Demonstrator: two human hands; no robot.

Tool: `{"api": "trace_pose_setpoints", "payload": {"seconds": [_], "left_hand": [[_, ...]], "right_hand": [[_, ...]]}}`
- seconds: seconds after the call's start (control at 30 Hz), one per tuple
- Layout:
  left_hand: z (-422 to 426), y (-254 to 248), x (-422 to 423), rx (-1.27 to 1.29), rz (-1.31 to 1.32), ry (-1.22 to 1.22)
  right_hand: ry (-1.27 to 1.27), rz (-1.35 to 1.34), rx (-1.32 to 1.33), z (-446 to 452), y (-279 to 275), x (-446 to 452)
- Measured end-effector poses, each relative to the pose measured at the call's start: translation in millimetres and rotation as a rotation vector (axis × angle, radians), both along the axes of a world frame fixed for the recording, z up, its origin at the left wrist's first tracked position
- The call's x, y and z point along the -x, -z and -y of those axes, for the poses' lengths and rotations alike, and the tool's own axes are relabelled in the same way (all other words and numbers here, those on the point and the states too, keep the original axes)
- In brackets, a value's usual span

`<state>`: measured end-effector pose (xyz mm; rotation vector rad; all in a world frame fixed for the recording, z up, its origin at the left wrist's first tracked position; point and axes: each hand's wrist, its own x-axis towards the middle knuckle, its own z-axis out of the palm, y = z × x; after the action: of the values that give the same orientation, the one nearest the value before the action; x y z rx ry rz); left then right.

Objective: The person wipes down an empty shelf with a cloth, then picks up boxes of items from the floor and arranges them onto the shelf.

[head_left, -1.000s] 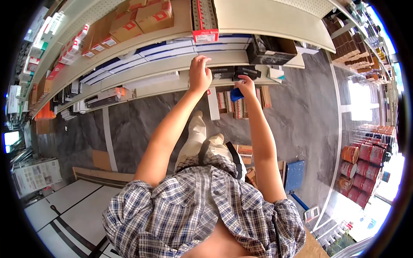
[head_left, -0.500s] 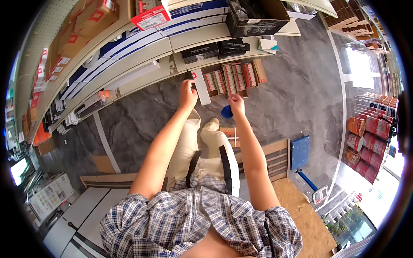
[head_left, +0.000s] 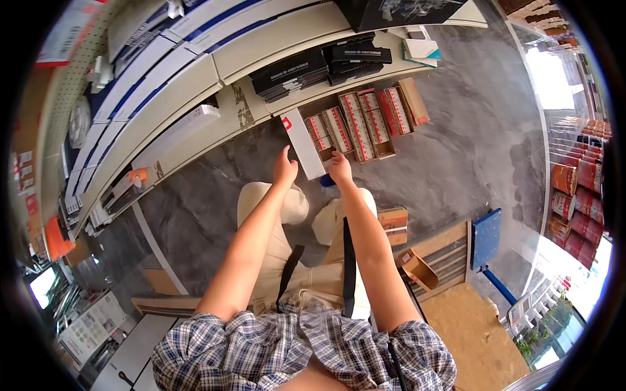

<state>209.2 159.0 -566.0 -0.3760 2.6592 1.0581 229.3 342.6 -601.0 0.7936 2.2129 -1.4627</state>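
A shelf [head_left: 223, 126] runs beyond a long white box [head_left: 304, 144] on the floor. Red-and-white cartons [head_left: 357, 127] stand in rows to the white box's right. Hands apart, a person reaches in, left hand [head_left: 285, 169] open beside its left edge, right hand [head_left: 339, 169] near its closer end, holding a partly hidden blue object [head_left: 327, 180].

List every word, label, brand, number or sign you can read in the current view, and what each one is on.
No text reads clearly enough to quote.
Long white box: red mark, unclear.
Black boxes: pale lettering, blurred.
Red-and-white packs: print too small.
Red-and-white carton: print blurred.
Printed sheet: too small.
Red rolls: labels blurred.
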Motion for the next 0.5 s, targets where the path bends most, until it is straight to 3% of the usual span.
{"api": "trace_pose_setpoints", "payload": {"seconds": [0.07, 0.13, 0.17, 0.23, 0.27, 0.3, 0.4, 0.47, 0.5], "left_hand": [[-2, 49, 11, -0.064, 0.057, -0.058], [-10, 95, 16, -0.337, 0.223, -0.493], [-16, 111, 19, -0.356, 0.331, -0.592], [-21, 185, 15, -0.169, 0.318, -0.564], [-22, 213, 15, -0.043, 0.278, -0.504], [-26, 212, 18, 0.030, 0.327, -0.469], [-18, 267, 27, -0.036, 0.342, -0.570], [-15, 271, 34, -0.046, 0.344, -0.586], [-10, 277, 36, -0.085, 0.345, -0.559]], "right_hand": [[-0.026, -0.026, -0.033, 9, 49, 10], [-0.092, -0.008, -0.069, 20, 84, 14], [-0.092, -0.006, -0.095, 30, 107, 15], [-0.110, 0.030, -0.104, 45, 138, 17], [-0.113, -0.026, -0.105, 54, 188, 12], [-0.109, -0.031, -0.136, 59, 193, 14], [-0.142, -0.128, -0.232, 78, 217, 28], [-0.192, -0.207, -0.299, 86, 233, 40], [-0.200, -0.113, -0.374, 89, 218, 47]]}}
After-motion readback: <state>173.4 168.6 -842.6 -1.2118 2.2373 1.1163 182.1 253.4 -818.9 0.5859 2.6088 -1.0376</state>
